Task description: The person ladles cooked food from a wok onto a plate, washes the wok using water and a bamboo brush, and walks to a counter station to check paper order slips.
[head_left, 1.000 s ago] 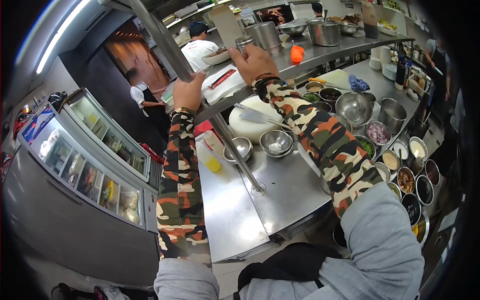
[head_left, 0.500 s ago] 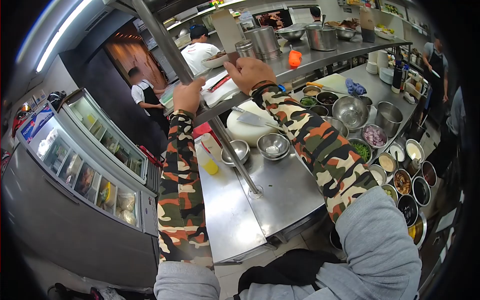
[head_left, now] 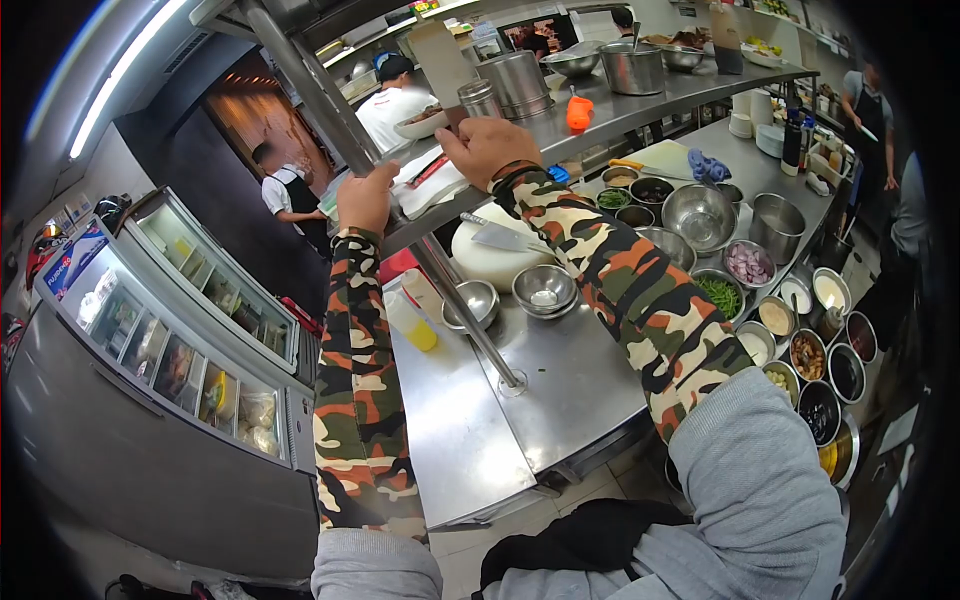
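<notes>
My left hand [head_left: 365, 198] is closed at the edge of a raised steel shelf [head_left: 590, 128], beside a metal post [head_left: 310, 90]. My right hand [head_left: 487, 150] rests farther along the same edge with its fingers curled down; its fingertips are hidden. Between the hands, a red and black pen-like object [head_left: 428, 170] lies on white paper or cloth [head_left: 432, 188]. Past my right hand stand a lidded steel canister [head_left: 478, 98], a large steel pot [head_left: 517, 82] and an orange object [head_left: 579, 114].
Below the shelf are steel bowls [head_left: 545, 290], a wide-bladed spatula [head_left: 500, 237] and a yellow-filled bottle [head_left: 415, 328]. Several ingredient containers, including chopped greens [head_left: 718, 294] and onion [head_left: 748, 264], line the right. A glass-front fridge [head_left: 180, 350] stands left. Co-workers [head_left: 290, 200] are around.
The view has shifted slightly, and both hands keep their place at the shelf edge. The co-worker in an apron at the left has raised a hand.
</notes>
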